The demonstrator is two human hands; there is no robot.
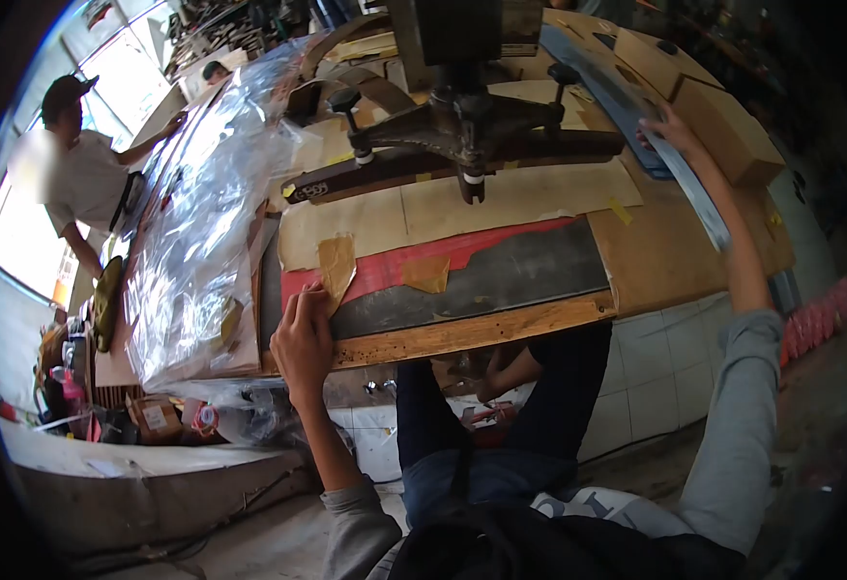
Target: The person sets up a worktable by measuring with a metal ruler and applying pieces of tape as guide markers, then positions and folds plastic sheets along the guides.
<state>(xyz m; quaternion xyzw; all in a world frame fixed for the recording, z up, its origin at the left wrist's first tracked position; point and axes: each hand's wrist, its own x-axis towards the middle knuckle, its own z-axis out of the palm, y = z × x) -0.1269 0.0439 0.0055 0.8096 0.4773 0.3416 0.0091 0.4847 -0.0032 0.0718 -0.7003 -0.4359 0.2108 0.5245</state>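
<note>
My left hand [303, 338] is at the front left of the press bench, its fingers closed beside the lower end of a piece of brown tape [337, 259]. What its fingertips grip, if anything, is hidden. Under the tape lie a torn red sheet [380, 276] and a dark grey plate [530, 266] behind a wooden edge strip [472, 329]. My right hand [673, 135] reaches far out to the right, closed around a bluish plastic strip [694, 198] that slants toward me. Its fingers are partly hidden beside a longer blue sheet [598, 87].
Over the plate hangs a black metal press head [467, 126] with a crossbar [394, 169]. Cardboard boxes [728, 130] stand at the right. Clear plastic film [201, 222] covers the left side. A co-worker [85, 155] stands beyond it; another person's head [215, 72] shows behind.
</note>
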